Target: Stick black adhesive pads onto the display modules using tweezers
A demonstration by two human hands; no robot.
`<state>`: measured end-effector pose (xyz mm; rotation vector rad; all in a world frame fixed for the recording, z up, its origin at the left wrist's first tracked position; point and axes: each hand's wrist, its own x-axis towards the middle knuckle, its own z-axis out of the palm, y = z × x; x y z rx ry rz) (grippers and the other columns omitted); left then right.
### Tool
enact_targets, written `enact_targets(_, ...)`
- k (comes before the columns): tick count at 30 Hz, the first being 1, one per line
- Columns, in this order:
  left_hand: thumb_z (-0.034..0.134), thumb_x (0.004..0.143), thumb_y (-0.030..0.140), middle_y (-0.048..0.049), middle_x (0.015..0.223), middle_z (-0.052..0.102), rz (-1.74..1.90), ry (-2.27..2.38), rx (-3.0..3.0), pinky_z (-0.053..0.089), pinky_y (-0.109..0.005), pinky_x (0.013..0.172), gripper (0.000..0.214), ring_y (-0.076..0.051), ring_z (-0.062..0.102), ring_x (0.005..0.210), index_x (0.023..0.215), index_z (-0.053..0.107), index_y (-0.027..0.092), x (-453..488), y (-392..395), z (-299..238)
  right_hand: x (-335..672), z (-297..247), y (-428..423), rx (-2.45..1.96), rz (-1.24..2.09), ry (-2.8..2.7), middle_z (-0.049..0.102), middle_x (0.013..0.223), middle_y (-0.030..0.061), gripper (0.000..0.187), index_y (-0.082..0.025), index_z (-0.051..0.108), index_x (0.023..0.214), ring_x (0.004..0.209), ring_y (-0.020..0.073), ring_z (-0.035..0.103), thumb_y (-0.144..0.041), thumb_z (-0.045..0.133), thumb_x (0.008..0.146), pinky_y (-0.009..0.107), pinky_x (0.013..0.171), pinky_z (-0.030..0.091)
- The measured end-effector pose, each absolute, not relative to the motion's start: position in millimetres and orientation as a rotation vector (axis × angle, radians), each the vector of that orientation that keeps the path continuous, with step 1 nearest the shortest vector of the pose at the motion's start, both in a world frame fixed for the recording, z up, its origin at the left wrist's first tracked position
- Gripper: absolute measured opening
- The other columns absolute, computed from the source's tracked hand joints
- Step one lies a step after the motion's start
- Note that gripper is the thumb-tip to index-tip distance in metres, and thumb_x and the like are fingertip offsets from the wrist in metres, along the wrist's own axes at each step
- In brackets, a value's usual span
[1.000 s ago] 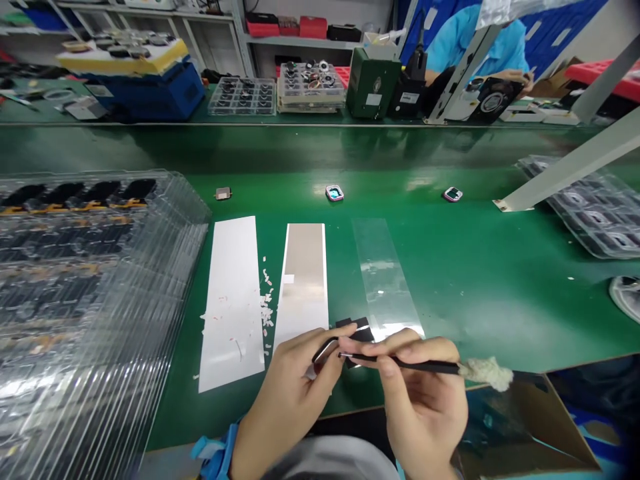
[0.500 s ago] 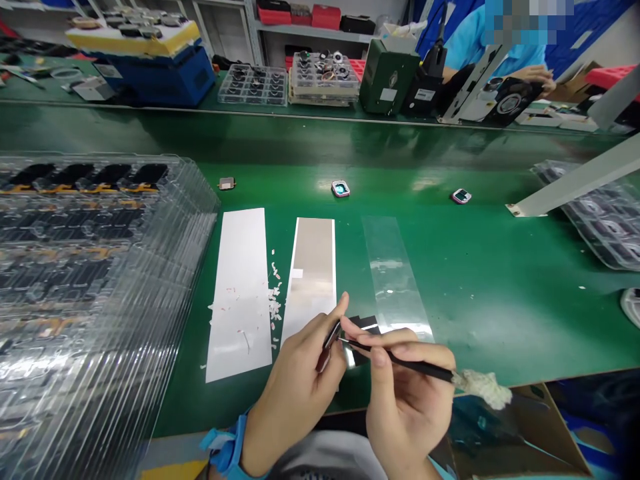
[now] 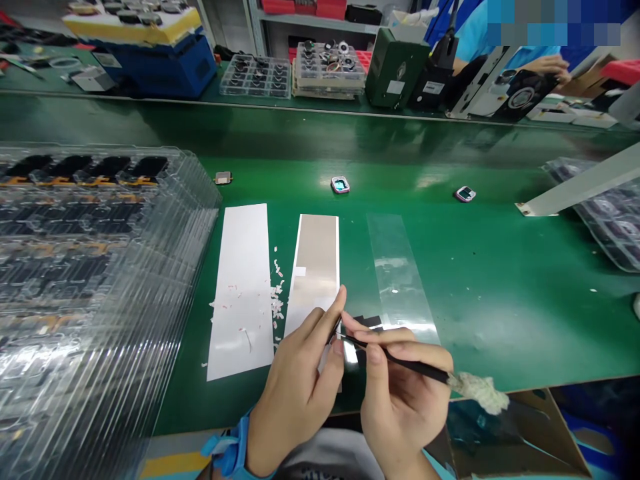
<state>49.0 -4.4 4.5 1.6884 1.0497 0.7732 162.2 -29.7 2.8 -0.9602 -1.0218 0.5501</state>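
My left hand point(image 3: 300, 380), a blue band at its wrist, is closed on a small thin dark screen point(image 3: 333, 331), tilted almost edge-on between thumb and fingers. Black tweezers point(image 3: 420, 368) lie in the grip of my right hand point(image 3: 407, 400), with pale crumpled wrapping point(image 3: 483, 392) on their rear end. Their fine tip meets or nearly meets the screen's edge; contact is hard to make out. Beneath the hands are a beige-coated strip point(image 3: 317, 247) with white borders and some dark pieces point(image 3: 369, 321), partly covered by my fingers.
A white sheet point(image 3: 243, 267) lies left, white scraps point(image 3: 277, 303) beside it. Right is a clear film strip point(image 3: 395, 253). Stacked clear trays point(image 3: 165, 267) with screens fill the left side. Farther back sit small watch cases point(image 3: 340, 185). A white post point(image 3: 575, 183) slants at right; a co-worker's hand point(image 3: 547, 65) shows behind.
The screen in my left hand has turned more edge-on and shows less. Both hands stay together with the tweezers at it. The whole view has shifted slightly.
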Motion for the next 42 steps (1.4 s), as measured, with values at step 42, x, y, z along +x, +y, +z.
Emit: enact_targets(42, 0.031, 0.105, 0.025, -0.0064, 0.11, 0.057, 0.768, 1.046, 1.741, 0.051, -0.041, 0.082, 0.057, -0.022, 0.057, 0.089, 0.159, 0.018, 0.037, 48.4, -5.1, 2.6, 166.8, -0.7, -29.9, -0.939, 0.537, -1.075, 0.071, 0.093, 0.0027, 0.03, -0.019, 0.054, 0.102, 0.098, 0.0196, 0.075, 0.008, 0.052, 0.089, 0.041, 0.089, 0.067)
